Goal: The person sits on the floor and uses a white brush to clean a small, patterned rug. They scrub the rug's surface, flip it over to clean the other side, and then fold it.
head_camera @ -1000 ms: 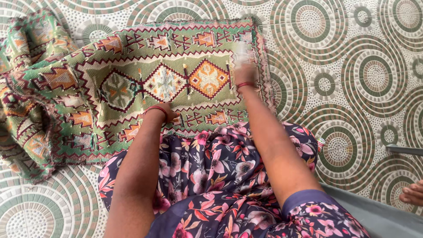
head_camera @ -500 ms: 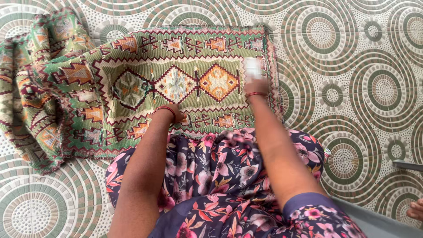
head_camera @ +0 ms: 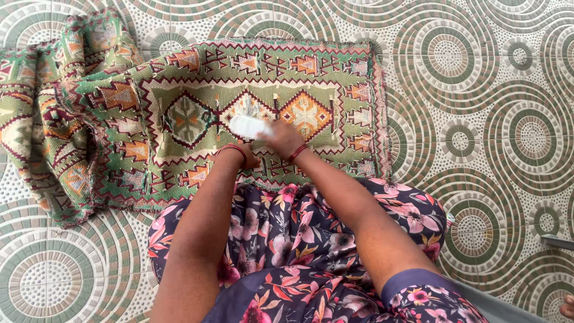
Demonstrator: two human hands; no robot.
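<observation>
Two hands meet at the rug's (head_camera: 197,90) middle now: bunched cloth lies heaped at the far left, the left hand (head_camera: 246,157) presses flat on the near border, fingers mostly hidden, so I cannot tell its grip. The right hand (head_camera: 281,139), clamped on a white bar (head_camera: 250,127), has swept in from the right edge, so the scrubbing has moved to the centre diamonds above the tiled floor (head_camera: 478,119).

Floor (head_camera: 478,90): tiles w/ concentric circle & swirl patterns, green, brown, white dots. Dark floral dress (head_camera: 311,239), pink & red flowers on navy, covers lap at bottom centre. Grey strip (head_camera: 508,308) along bottom-right corner. Small grey edge (head_camera: 559,241) at far right, touching the frame border.
</observation>
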